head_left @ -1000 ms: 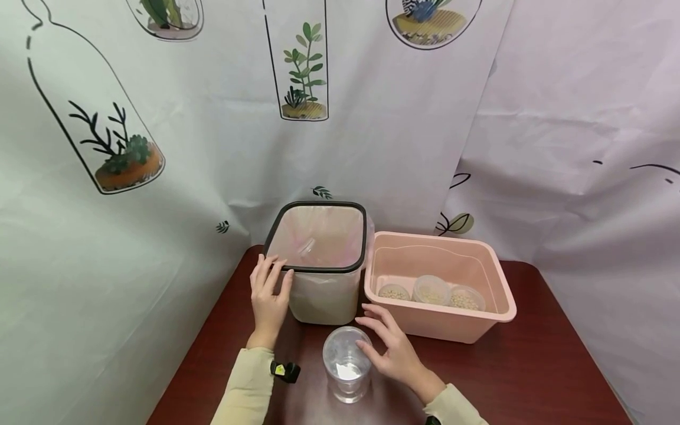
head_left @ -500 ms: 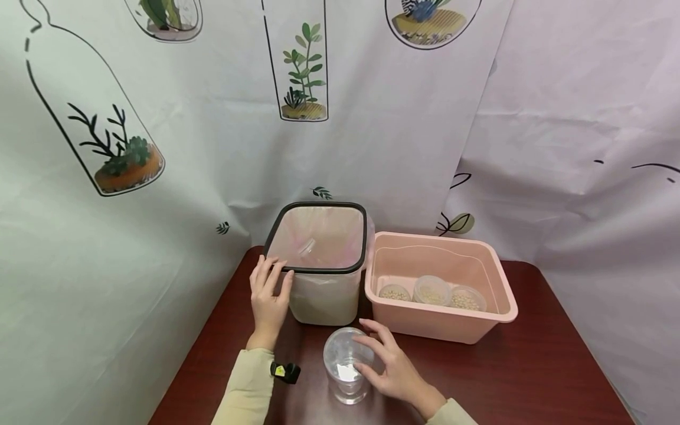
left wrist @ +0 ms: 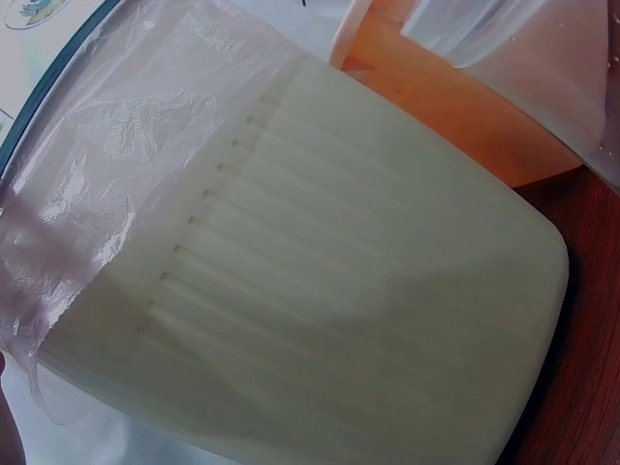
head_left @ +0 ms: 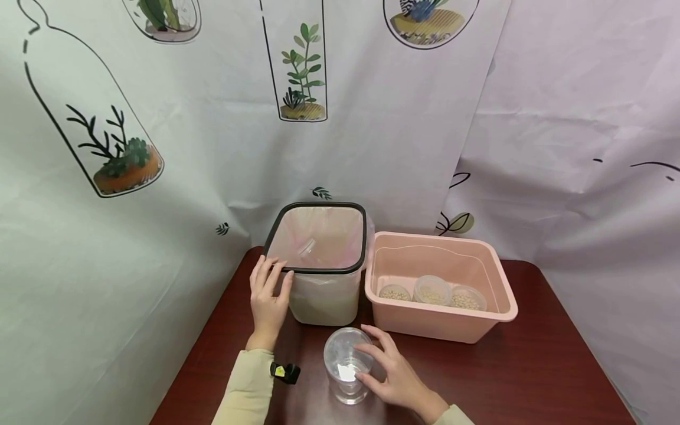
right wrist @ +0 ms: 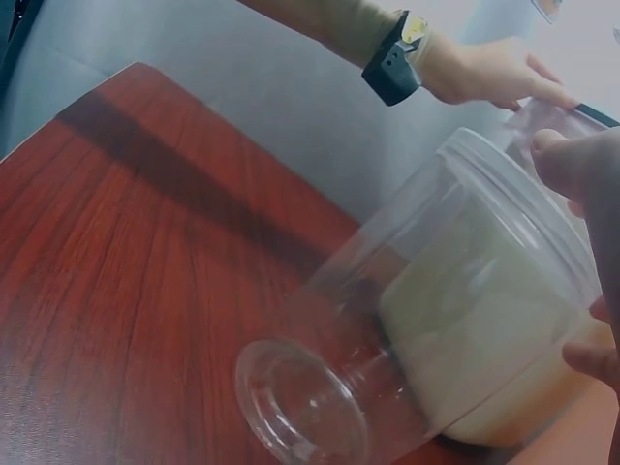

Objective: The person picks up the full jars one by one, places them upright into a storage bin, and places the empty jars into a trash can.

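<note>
My left hand (head_left: pixel 269 298) holds the near left corner of the trash bin (head_left: pixel 324 301), fingertips over its black rim and thumb on the outside. The bin is pale, with a thin pinkish liner bag (left wrist: pixel 126 136) folded over its edge. A clear, footed plastic jar (head_left: pixel 345 357) with a round lid stands upright on the table. My right hand (head_left: pixel 395 372) is at the jar's right side, fingers spread and loosely bent, thumb and fingertips over the lid. In the right wrist view the thumb (right wrist: pixel 572 160) appears just beyond the lid (right wrist: pixel 523 208).
A pink plastic tub (head_left: pixel 441 321) stands right of the bin, with round containers (head_left: pixel 431 290) of pale beans or grains inside. Everything stands on a dark red wooden table (head_left: pixel 536 366). Printed curtain fabric (head_left: pixel 212 118) hangs behind and at the sides.
My right hand has come down and left to the jar's lid, its thumb and fingers now overlapping the lid. The left hand has stayed on the bin rim.
</note>
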Available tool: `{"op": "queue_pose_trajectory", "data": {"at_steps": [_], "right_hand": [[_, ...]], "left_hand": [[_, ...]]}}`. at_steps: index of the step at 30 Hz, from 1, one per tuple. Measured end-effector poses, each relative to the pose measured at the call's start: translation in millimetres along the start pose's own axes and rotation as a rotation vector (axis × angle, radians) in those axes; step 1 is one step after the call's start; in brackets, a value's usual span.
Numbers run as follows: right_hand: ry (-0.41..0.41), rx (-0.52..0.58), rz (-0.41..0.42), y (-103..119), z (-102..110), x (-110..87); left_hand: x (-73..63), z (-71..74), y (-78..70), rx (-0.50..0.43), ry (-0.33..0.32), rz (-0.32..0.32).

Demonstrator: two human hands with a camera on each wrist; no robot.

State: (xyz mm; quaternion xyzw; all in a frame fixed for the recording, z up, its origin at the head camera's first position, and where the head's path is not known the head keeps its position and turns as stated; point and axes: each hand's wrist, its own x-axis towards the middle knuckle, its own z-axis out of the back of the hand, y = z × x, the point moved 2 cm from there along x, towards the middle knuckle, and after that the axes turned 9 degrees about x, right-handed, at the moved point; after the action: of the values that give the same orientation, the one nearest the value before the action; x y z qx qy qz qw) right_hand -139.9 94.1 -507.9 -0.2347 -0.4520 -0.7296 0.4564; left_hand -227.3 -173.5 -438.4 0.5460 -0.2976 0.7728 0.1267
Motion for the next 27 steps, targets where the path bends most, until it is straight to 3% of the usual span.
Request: {"op": "queue_pose_trajectory", "data": {"at_steps": [11, 27], "right_hand": [[0.044, -0.005, -0.051, -1.8, -5.0, -6.2], [-0.021, 0.122, -0.086, -9.2, -13.9, -13.2]], "left_hand": [[-1.4, 0.8, 0.9, -0.002, -0.006, 0.006], [-1.4, 0.2, 0.7, 0.0, -0.001, 0.013]]}}
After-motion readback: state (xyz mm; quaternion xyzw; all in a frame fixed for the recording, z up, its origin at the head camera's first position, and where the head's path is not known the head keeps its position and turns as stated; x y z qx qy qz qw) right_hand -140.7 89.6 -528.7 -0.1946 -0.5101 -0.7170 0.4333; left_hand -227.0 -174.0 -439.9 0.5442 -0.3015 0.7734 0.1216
